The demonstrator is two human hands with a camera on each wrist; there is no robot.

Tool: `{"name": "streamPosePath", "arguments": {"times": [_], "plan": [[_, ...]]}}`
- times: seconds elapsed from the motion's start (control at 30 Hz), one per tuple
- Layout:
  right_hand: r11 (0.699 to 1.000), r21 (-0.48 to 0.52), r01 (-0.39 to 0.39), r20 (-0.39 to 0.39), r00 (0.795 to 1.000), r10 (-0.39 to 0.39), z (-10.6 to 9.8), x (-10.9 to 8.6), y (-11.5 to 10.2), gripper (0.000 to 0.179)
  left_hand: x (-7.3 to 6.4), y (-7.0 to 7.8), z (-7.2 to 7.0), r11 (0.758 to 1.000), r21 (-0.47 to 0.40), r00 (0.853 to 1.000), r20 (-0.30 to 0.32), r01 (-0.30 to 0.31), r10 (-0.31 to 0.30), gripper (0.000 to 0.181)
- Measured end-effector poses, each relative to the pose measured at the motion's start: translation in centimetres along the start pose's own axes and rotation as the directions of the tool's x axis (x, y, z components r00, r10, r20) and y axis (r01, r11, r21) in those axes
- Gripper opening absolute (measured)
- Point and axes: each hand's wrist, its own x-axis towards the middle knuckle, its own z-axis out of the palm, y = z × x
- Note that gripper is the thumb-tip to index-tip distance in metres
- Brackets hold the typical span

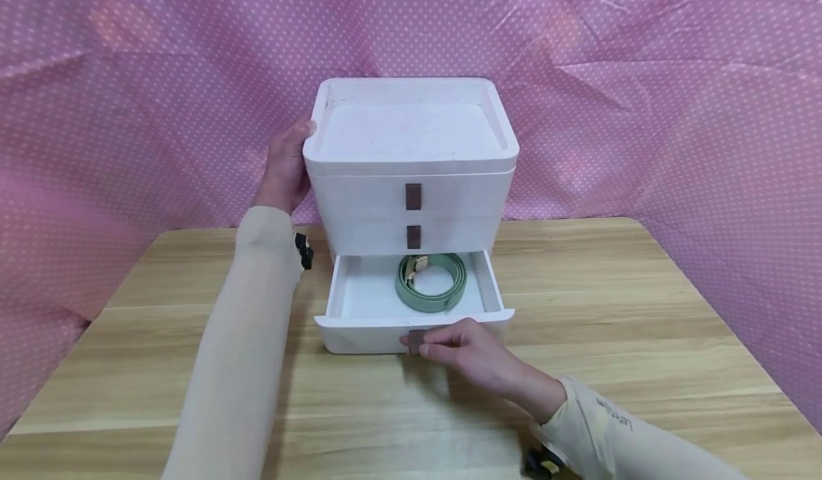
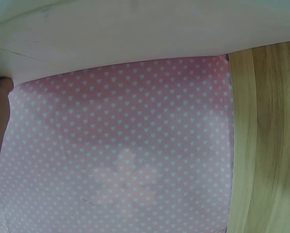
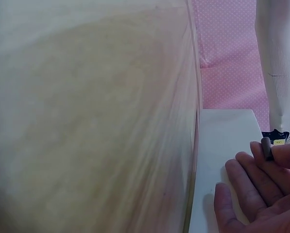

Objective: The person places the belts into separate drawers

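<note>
A white drawer cabinet stands on the table with its bottom drawer pulled out. Inside that drawer lies a coiled green belt with a gold-coloured buckle. My right hand pinches the brown pull tab on the drawer's front between thumb and finger. In the right wrist view the tab shows between the fingertips, the other fingers extended below. My left hand rests against the cabinet's left side near its top edge; most of its fingers are hidden. The left wrist view shows only part of it, touching the white side.
Two upper drawers with brown tabs are closed. The cabinet's top is a shallow tray with a raised rim. Pink dotted cloth hangs behind and beside the wooden table.
</note>
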Motion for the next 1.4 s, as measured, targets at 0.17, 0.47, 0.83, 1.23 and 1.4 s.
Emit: {"name": "streamPosePath", "arguments": {"times": [0.17,0.47,0.83,1.23,1.4], "plan": [[1.0,0.002,0.011,0.003,1.0,-0.011,-0.04,0.08,-0.01,0.02,0.13,-0.05,0.12,1.0,-0.016,1.0,-0.003,-0.013,0.013,0.046],[1.0,-0.008,0.007,-0.01,1.0,-0.007,0.05,0.08,-0.15,0.02,0.09,0.04,0.08,1.0,-0.005,1.0,-0.009,-0.001,0.0,0.044],[1.0,0.009,0.008,-0.015,1.0,-0.008,0.06,0.07,-0.16,0.02,-0.03,0.11,0.09,1.0,-0.002,1.0,-0.016,0.011,-0.011,0.044],[1.0,0.005,0.014,-0.001,1.0,-0.014,-0.1,0.12,-0.25,0.02,0.01,-0.02,0.02,1.0,0.005,1.0,-0.014,0.003,-0.003,0.046],[1.0,-0.008,0.015,0.002,1.0,-0.015,-0.3,0.11,-0.22,0.019,-0.03,-0.09,0.09,1.0,0.004,1.0,-0.007,-0.012,0.012,0.045]]}}
